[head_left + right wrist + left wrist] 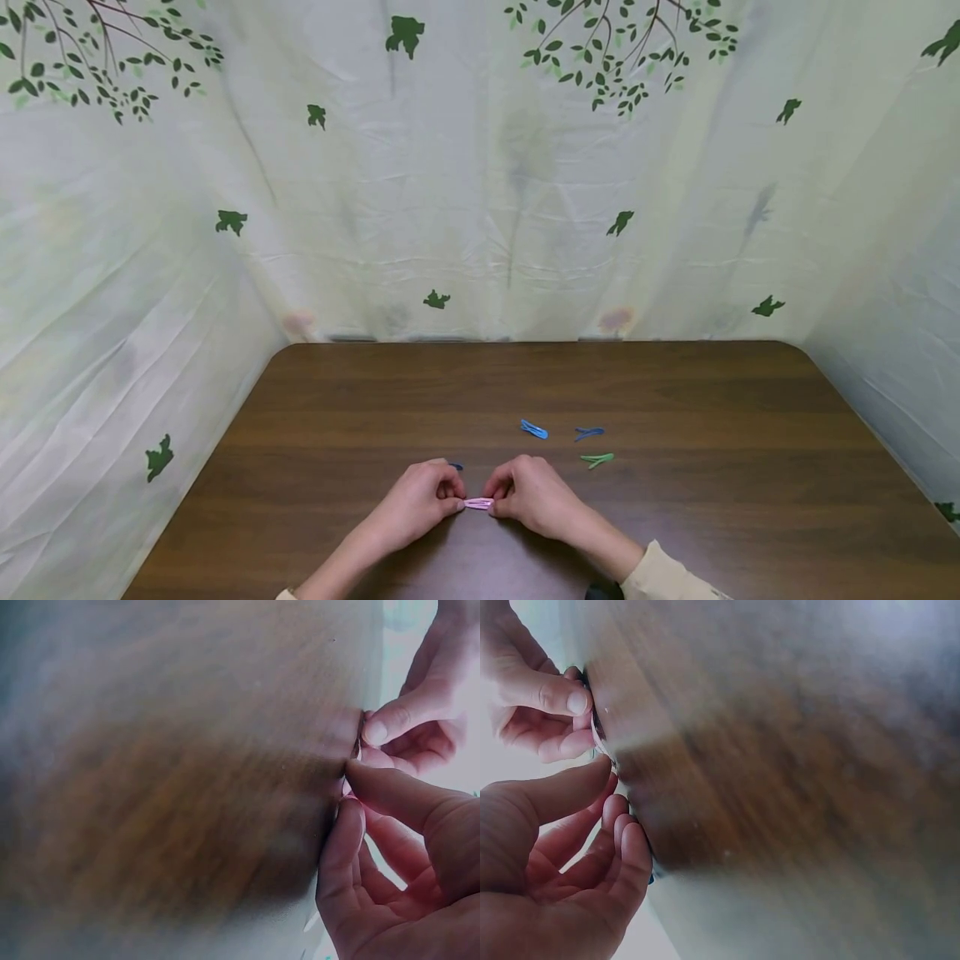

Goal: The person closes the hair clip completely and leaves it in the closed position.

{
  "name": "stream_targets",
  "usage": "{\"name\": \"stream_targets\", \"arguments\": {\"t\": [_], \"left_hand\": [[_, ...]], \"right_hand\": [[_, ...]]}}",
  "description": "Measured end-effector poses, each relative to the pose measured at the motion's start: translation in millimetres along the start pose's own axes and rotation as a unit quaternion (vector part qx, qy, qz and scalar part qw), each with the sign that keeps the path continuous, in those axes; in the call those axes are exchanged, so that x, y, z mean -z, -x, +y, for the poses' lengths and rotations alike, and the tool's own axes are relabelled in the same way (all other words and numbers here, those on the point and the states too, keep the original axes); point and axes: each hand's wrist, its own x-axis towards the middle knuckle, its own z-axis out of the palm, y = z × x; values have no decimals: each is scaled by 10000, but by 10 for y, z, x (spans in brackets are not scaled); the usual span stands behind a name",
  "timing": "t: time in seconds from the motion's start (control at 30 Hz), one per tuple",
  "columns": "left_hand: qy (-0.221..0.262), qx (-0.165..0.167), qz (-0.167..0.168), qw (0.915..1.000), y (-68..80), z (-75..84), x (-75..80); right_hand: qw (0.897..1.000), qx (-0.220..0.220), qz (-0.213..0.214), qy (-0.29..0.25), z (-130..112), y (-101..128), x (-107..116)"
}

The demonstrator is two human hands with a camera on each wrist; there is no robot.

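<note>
A small pink hair clip lies flat on the brown wooden table, near its front edge. My left hand pinches its left end and my right hand pinches its right end, fingers curled over it. In the left wrist view my left hand and the other hand's thumb meet at the thin clip. The right wrist view shows my right hand pressed against the clip's edge.
Beyond my hands lie a light blue clip, a darker blue clip and a green clip. Part of another blue clip peeks from behind my left hand. A leaf-printed cloth walls in the table.
</note>
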Motion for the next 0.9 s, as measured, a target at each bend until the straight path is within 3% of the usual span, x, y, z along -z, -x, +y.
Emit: {"name": "stream_targets", "arguments": {"t": [0.37, 0.6, 0.9], "left_hand": [[134, -75, 2, 9999, 52, 25, 65], [7, -12, 453, 9990, 92, 19, 219], [136, 533, 821, 9951, 73, -74, 385]], "right_hand": [[9997, 133, -92, -171, -7, 61, 46], [9996, 205, 84, -161, -53, 66, 96], [9991, 351, 222, -129, -113, -32, 123]]}}
